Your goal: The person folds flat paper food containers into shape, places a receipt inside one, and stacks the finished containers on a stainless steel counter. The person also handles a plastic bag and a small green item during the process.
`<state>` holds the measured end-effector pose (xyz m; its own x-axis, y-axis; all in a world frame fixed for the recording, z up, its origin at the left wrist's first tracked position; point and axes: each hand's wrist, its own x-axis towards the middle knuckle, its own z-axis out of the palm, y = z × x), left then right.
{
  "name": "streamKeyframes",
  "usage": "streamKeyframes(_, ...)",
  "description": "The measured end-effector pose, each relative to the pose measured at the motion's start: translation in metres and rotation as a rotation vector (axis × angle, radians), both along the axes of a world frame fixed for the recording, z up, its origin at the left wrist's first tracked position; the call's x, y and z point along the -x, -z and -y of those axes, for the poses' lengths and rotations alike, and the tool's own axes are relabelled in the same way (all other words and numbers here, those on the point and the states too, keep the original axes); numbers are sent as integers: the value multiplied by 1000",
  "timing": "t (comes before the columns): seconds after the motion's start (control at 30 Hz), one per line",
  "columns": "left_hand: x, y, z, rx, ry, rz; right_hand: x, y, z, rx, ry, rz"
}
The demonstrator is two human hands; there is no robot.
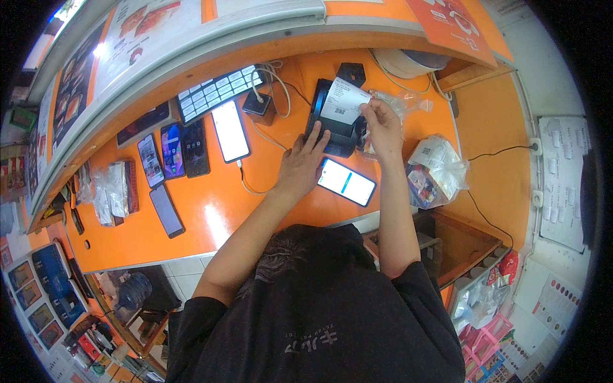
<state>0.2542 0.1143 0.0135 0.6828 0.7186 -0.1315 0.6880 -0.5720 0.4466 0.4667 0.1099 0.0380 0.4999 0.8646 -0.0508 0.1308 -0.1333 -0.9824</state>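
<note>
A printed paper receipt (347,97) stands up out of a small black receipt printer (337,133) on the orange counter. My right hand (383,124) pinches the receipt's right edge between thumb and fingers. My left hand (302,159) lies with its fingers stretched against the printer's left front side, holding nothing. Just in front of the printer, a phone (347,182) with a lit white and blue screen rests at a slant. To the left of my left hand, a phone with a bright white screen (230,130) has a white cable (244,179) plugged into its lower end.
A tablet (219,94) showing a grid leans at the back, beside a black cube-shaped adapter (259,108). Several phones (172,150) lie on the left. A filled plastic bag (437,172) sits on the right edge; a printed panel (211,38) overhangs the counter's back.
</note>
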Motion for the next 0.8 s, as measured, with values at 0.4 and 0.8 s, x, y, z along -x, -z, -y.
streamKeyframes(0.4,0,-3,0,13,3,-9,5,-11,4,-33,-34,-75)
streamKeyframes(0.8,-1,-3,0,28,-5,-27,9,-15,14,-25,-49,-97)
